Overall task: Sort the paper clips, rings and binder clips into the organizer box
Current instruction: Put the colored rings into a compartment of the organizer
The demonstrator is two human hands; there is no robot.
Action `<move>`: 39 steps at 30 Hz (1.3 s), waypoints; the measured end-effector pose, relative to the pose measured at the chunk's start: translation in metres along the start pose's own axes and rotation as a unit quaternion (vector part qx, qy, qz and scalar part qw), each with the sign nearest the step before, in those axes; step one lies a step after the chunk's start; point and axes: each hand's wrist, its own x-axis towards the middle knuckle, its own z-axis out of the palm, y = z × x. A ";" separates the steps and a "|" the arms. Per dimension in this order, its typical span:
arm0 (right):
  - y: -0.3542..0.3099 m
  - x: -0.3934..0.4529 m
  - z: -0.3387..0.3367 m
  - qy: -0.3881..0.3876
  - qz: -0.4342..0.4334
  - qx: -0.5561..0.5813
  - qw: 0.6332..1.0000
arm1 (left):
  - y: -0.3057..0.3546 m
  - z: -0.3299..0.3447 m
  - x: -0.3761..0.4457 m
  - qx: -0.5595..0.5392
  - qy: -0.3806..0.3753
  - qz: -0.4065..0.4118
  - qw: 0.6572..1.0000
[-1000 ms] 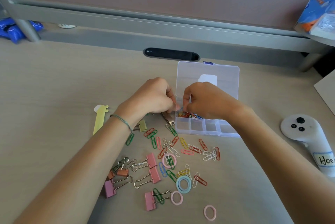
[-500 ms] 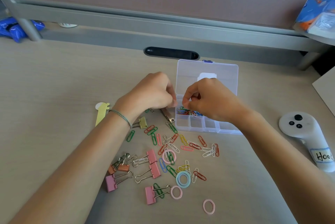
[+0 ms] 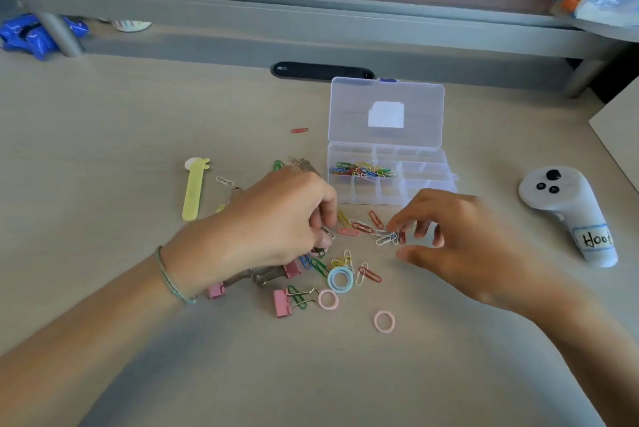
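Hands have both come off the organizer box [image 3: 386, 115] and dropped to the loose pile in front of it; a second ago they were bunched together over its left compartment. Left hand [image 3: 276, 219] now sits front-left of the box, fingers curled down into the pile with a silver clip [image 3: 327, 232] at the fingertips; real grip or not, cannot tell. Right hand [image 3: 446, 236] is just in front of the box, thumb and forefinger closing around a small cluster of white paper clips [image 3: 386, 238], not clearly pinched yet. Box hasn't moved, lid open and upright, heap of coloured clips [image 3: 363, 171] in its left-middle compartment.

Counts on the desk [image 3: 103, 132]:
- rings: 3 clearly visible, one blue ring [image 3: 340, 280], two pink rings [image 3: 327, 299] [image 3: 384, 321], all front of the box
- pink binder clips: 3 visible [image 3: 281, 303] [image 3: 216, 290] [image 3: 293, 269], partly under the left hand
- one red paper clip [image 3: 299, 130] alone, left of the box lid
- loose paper clips in the pile: too tangled to count

Yellow strip [image 3: 192, 191] lies well left of the box, white controller [image 3: 570, 212] well right
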 end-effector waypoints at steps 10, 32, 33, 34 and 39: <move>-0.040 -0.004 0.047 0.032 -0.087 -0.006 0.996 | -0.011 0.016 -0.019 -0.049 0.095 0.004 0.994; -0.023 0.001 0.060 0.142 -0.142 0.039 0.979 | -0.014 0.029 -0.026 -0.026 0.087 0.018 0.996; -0.023 0.002 0.059 0.145 -0.138 0.049 0.979 | -0.014 0.029 -0.025 -0.029 0.086 0.019 0.996; -0.023 0.002 0.058 0.148 -0.132 0.059 0.978 | -0.014 0.030 -0.025 -0.033 0.086 0.019 0.996; -0.021 0.002 0.054 0.158 -0.099 0.105 0.977 | -0.018 0.032 -0.023 -0.049 0.084 0.020 0.995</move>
